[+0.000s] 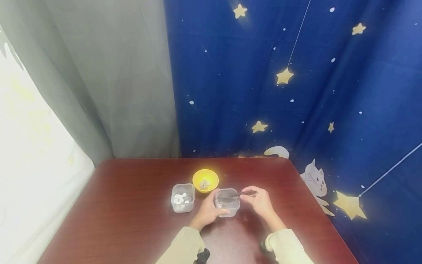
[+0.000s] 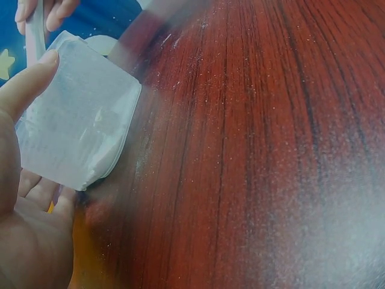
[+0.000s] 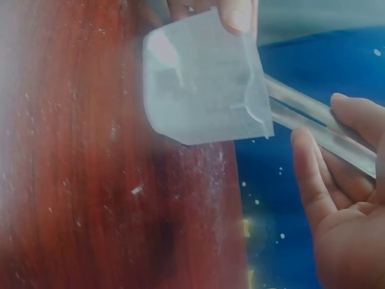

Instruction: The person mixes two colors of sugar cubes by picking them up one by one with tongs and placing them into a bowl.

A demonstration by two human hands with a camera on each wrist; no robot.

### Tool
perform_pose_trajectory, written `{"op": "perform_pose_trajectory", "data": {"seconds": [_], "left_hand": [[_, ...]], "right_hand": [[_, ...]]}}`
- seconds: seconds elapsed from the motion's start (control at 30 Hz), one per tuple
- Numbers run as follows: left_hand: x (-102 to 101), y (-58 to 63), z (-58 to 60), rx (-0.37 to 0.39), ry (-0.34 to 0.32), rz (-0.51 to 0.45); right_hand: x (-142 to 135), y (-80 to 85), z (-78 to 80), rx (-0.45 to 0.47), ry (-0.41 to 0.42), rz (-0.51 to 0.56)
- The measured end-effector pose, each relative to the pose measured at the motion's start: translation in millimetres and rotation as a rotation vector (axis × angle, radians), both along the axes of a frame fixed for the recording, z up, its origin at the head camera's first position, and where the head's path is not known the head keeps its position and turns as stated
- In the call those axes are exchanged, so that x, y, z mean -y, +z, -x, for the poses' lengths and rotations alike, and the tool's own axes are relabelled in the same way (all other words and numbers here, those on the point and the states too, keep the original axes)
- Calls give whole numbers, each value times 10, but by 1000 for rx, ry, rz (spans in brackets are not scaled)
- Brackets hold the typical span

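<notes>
My left hand [image 1: 207, 210] grips a clear square plastic container [image 1: 233, 212], thumb on the near side and fingers behind it. In the left wrist view the container [image 2: 84, 114] is tilted, with white powder [image 2: 103, 158] gathered low inside. My right hand [image 1: 262, 203] pinches a pair of tongs [image 3: 325, 139] between thumb and fingers. Their two slim arms reach over the rim into the container; the walls blur their tips, so I cannot tell whether they hold anything.
Left of my left hand stands another clear container [image 1: 182, 209] with several white pieces [image 1: 179, 199]. A yellow bowl [image 1: 206, 172] behind my hands holds several pale cubes [image 1: 204, 184]. All stand on a reddish-brown wooden table [image 1: 132, 220], with curtains [image 1: 224, 91] behind its far edge.
</notes>
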State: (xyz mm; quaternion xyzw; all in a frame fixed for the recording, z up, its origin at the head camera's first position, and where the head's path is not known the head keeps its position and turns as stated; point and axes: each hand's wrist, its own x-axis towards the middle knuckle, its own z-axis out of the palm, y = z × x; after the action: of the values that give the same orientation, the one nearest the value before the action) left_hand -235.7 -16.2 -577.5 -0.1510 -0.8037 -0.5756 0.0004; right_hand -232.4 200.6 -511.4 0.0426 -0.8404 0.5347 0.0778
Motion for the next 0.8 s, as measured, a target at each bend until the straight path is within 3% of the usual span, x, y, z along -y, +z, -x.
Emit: {"op": "perform_pose_trajectory", "data": {"seconds": [0.23, 0.5, 0.8], "left_hand": [[-5, -4, 0, -25, -17, -26], [-7, -4, -7, 8, 3, 0], [-6, -5, 0, 1, 11, -7]], "right_hand": [[62, -85, 23, -4, -7, 13], [59, -116, 28, -3, -33, 63], [-13, -73, -41, -41, -36, 196]]}}
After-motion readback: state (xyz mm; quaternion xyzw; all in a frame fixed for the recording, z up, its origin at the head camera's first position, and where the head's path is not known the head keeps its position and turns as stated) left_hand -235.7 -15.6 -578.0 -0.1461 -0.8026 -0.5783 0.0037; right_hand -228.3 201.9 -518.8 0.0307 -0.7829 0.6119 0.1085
